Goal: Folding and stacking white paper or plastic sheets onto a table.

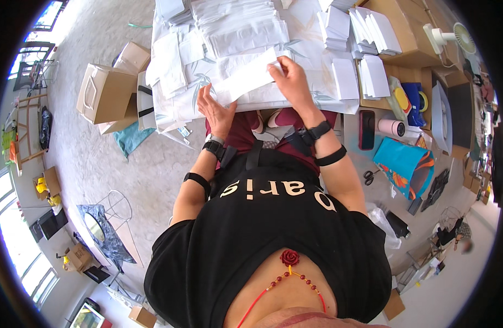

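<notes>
Over the near tabletop (175, 112), the left hand (216, 113) has a loosely open grip beside the left end of a white paper strip (250, 75). The right hand (293, 85) pinches its right end; white stacks (237, 24) lie farther off.

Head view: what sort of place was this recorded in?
Probably a small workshop or packing room, though the picture cannot settle which: stacks of flat white pieces lie on a cloth-covered table, cardboard boxes stand beside it, and the floor is plain grey.
</notes>
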Action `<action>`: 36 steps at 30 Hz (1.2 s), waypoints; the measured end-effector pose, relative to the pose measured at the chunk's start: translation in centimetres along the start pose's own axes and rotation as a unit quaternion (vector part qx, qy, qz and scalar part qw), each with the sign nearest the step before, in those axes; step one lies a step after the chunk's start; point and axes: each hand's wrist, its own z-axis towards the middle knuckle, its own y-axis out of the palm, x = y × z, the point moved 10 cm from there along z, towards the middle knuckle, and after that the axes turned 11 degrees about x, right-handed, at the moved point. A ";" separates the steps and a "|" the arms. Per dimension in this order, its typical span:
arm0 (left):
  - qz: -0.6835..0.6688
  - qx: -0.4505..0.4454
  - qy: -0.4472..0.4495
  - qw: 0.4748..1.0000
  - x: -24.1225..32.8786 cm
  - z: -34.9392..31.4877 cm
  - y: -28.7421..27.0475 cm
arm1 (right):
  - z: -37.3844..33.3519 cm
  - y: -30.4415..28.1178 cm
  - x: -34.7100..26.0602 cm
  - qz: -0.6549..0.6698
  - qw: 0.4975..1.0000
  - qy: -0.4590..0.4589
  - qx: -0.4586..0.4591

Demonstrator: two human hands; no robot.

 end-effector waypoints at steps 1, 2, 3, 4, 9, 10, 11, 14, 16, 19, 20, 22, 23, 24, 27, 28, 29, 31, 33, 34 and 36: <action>0.013 0.001 -0.009 1.000 -0.5 0.0 0.1 | 0.2 -0.8 -0.1 0.000 1.000 0.001 0.000; 0.012 0.019 -0.007 1.000 -0.6 0.0 0.0 | 0.3 -1.7 0.0 0.010 1.000 0.015 0.010; 0.011 0.018 -0.006 1.000 -0.8 0.0 0.2 | 0.5 -2.9 0.3 0.020 0.999 0.028 0.022; -0.033 -0.004 -0.015 0.999 -1.2 0.0 0.7 | 0.7 -3.8 0.6 0.010 1.000 0.018 0.021; -0.080 -0.025 0.031 0.996 -0.8 -0.1 1.8 | 0.6 -7.7 3.4 -0.007 0.996 0.075 0.044; -0.076 -0.039 0.052 0.995 -0.2 -0.3 2.1 | 0.4 -8.5 4.4 -0.020 0.994 0.092 0.054; -0.072 -0.052 0.072 0.993 0.5 -0.4 2.4 | 0.2 -9.3 5.5 -0.033 0.991 0.109 0.064; -0.054 -0.057 0.092 0.993 0.6 -0.7 2.5 | -0.3 -9.9 6.9 -0.040 0.989 0.122 0.075; -0.051 -0.058 0.100 0.992 0.9 -0.7 2.8 | -0.6 -11.0 8.6 -0.051 0.987 0.130 0.084; -0.049 -0.063 0.114 0.990 1.4 -0.6 2.8 | -0.7 -12.2 10.2 -0.091 0.985 0.109 0.102; -0.051 -0.065 0.121 0.989 1.6 -0.7 2.8 | -0.8 -12.5 10.7 -0.092 0.984 0.110 0.111; -0.049 -0.065 0.126 0.989 1.6 -0.7 2.7 | -0.9 -12.7 11.0 -0.092 0.983 0.111 0.117; -0.049 -0.064 0.132 0.988 1.6 -0.8 2.7 | -1.0 -12.7 11.3 -0.100 0.981 0.120 0.114; -0.049 -0.064 0.132 0.988 1.6 -0.7 2.7 | -1.1 -13.0 11.8 -0.110 0.979 0.129 0.113; -0.044 -0.072 0.134 0.987 1.6 -0.8 3.0 | -1.0 -13.6 12.2 -0.126 0.980 0.083 0.127; -0.041 -0.075 0.133 0.987 1.7 -0.8 3.2 | -1.0 -13.8 12.8 -0.127 0.980 0.084 0.128; -0.037 -0.078 0.131 0.988 1.7 -0.8 3.3 | -1.0 -14.1 13.4 -0.131 0.979 0.090 0.129; -0.034 -0.076 0.133 0.988 1.6 -0.8 3.2 | -1.2 -14.2 14.4 -0.135 0.978 0.096 0.129; -0.032 -0.074 0.134 0.988 1.6 -0.8 3.1 | -1.4 -14.5 15.4 -0.146 0.975 0.100 0.132; -0.033 -0.073 0.136 0.988 1.6 -0.8 3.1 | -1.5 -14.6 15.9 -0.146 0.975 0.100 0.132; -0.035 -0.072 0.137 0.987 1.8 -0.8 3.2 | -1.9 -15.1 16.9 -0.156 0.973 0.099 0.138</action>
